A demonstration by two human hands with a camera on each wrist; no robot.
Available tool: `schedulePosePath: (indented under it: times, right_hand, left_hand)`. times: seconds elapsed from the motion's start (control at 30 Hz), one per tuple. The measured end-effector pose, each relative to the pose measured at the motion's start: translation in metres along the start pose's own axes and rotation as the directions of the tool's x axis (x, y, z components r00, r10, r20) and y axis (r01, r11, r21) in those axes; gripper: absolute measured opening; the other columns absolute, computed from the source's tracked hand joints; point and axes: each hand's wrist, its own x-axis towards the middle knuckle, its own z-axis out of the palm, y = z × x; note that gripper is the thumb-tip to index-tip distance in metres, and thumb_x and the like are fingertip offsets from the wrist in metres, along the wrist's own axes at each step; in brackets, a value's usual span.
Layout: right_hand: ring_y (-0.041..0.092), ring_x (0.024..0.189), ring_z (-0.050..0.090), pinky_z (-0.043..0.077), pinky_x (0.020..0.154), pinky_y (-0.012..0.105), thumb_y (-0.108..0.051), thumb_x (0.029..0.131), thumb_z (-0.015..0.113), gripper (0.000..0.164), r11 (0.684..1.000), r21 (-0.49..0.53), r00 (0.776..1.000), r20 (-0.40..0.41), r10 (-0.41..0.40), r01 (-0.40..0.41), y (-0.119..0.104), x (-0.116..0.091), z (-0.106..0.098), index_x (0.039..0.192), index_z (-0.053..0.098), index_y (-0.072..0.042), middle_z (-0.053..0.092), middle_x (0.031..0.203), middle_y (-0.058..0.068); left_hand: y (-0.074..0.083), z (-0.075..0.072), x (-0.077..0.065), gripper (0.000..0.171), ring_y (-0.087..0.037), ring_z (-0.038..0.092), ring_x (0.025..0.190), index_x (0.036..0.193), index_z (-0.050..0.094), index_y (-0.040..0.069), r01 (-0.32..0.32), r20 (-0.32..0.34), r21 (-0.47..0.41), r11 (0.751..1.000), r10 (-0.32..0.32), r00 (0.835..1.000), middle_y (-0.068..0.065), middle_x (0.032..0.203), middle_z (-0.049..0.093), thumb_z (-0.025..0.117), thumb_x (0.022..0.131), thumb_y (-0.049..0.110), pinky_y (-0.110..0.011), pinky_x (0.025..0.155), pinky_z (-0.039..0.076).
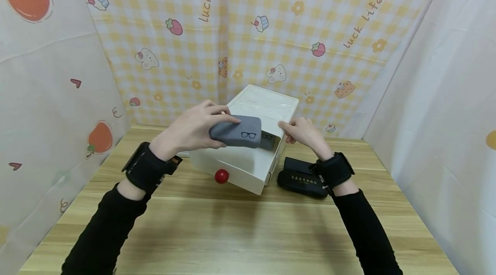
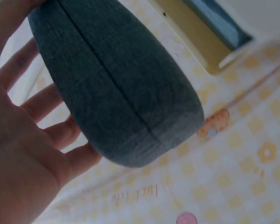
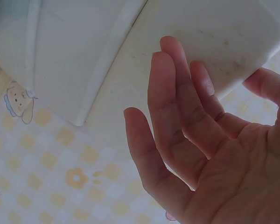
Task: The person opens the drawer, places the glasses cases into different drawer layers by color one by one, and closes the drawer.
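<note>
My left hand (image 1: 197,126) grips a grey glasses case (image 1: 236,131) printed with a small pair of glasses, above the pulled-out drawer (image 1: 232,159) of a white box (image 1: 263,102). In the left wrist view the case's seam runs along its fabric side, with fingers behind it. A second grey glasses case (image 1: 267,141) lies in the drawer, partly covered by the box's top and the held case. My right hand (image 1: 304,131) pinches the front edge of the white box's top; in the right wrist view its white panel (image 3: 224,42) passes between thumb and fingers.
A red ball-shaped knob (image 1: 221,176) sticks out from the drawer front. On the wooden table (image 1: 217,240), right of the box and near my right wrist, lie black glasses cases (image 1: 300,182), one with gold lettering. A checked cloth (image 1: 240,38) hangs close behind the box.
</note>
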Motion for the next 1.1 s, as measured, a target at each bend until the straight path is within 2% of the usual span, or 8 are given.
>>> schedulePosePath:
  times: [0.23,0.47,0.7,0.87,1.1]
  right_hand:
    - [0.014,0.065,0.065,0.052,0.072,0.031,-0.045,0.098,0.044,0.048,1.0,0.003,1.0,-0.002,-0.002,0.002,0.0,0.0,0.001,0.082,0.068,-0.007,0.071,0.079,0.012]
    - [0.014,0.065,0.065,0.052,0.071,0.031,-0.045,0.098,0.044,0.048,1.0,0.005,1.0,-0.002,0.004,-0.004,0.0,0.001,0.001,0.083,0.068,-0.006,0.071,0.079,0.012]
    - [0.015,0.066,0.065,0.052,0.071,0.031,-0.045,0.098,0.044,0.048,1.0,0.007,1.0,0.001,0.005,-0.005,0.0,0.0,0.0,0.084,0.068,-0.005,0.071,0.079,0.012]
    - [0.015,0.066,0.066,0.052,0.07,0.031,-0.046,0.097,0.044,0.05,1.0,0.0,1.0,-0.002,0.01,-0.01,0.002,0.001,0.0,0.085,0.068,-0.004,0.071,0.079,0.012]
    - [0.015,0.066,0.067,0.053,0.07,0.031,-0.046,0.098,0.044,0.05,1.0,-0.006,1.0,0.004,0.003,-0.003,0.004,0.002,0.0,0.085,0.068,-0.003,0.072,0.083,0.015]
  left_hand:
    - [0.007,0.012,0.014,0.058,-0.024,0.052,0.105,0.12,0.065,0.023,-0.077,0.066,-0.013,0.997,0.077,0.995,-0.004,0.119,0.061,0.086,0.066,0.026,-0.041,0.081,0.05]
    - [0.009,0.028,0.023,0.055,-0.022,0.054,0.098,0.118,0.065,0.023,-0.159,0.137,0.014,0.987,0.155,0.978,-0.004,0.116,0.063,0.085,0.067,0.029,-0.038,0.081,0.049]
    - [0.01,0.035,0.025,0.058,-0.021,0.054,0.101,0.123,0.062,0.022,-0.137,0.2,0.009,0.99,0.133,0.971,-0.002,0.122,0.062,0.084,0.069,0.033,-0.038,0.086,0.048]
    - [0.01,0.036,0.024,0.059,-0.023,0.054,0.107,0.123,0.061,0.021,-0.129,0.215,0.001,0.992,0.126,0.969,-0.002,0.127,0.061,0.083,0.07,0.033,-0.04,0.091,0.047]
    - [0.007,0.037,0.023,0.06,-0.025,0.057,0.106,0.121,0.06,0.018,-0.157,0.225,0.024,0.987,0.147,0.963,-0.005,0.125,0.062,0.084,0.069,0.033,-0.042,0.091,0.048]
